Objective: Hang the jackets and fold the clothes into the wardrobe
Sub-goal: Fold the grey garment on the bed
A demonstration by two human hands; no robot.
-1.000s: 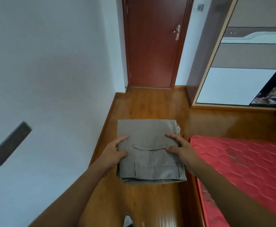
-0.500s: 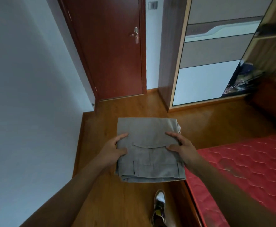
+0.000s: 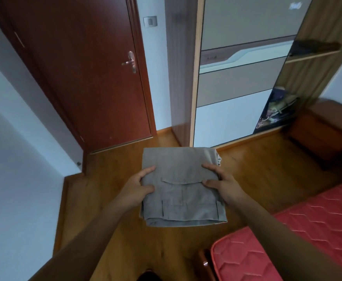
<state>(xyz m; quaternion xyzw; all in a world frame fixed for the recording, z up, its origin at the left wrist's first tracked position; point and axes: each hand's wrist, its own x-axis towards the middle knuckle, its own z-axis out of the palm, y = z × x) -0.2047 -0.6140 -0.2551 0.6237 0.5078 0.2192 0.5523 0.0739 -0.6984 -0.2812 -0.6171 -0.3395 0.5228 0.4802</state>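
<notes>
Folded grey trousers (image 3: 183, 192) are held flat in mid-air above the wooden floor (image 3: 113, 179), in front of the wardrobe (image 3: 237, 82). Left hand (image 3: 138, 186): grip clamped on the left edge, thumb on top, other fingers mostly hidden beneath. Right hand (image 3: 221, 182): matching grip on the right edge. Red mattress (image 3: 312, 230) is at lower right.

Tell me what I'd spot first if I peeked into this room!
Right in the middle, a pair of folded grey trousers is held above the wooden floor, with the left hand gripping one side and the right hand the other. A bright red mattress fills the lower right corner. A dark red door stands shut at the upper left, with the wardrobe to its right.
</notes>
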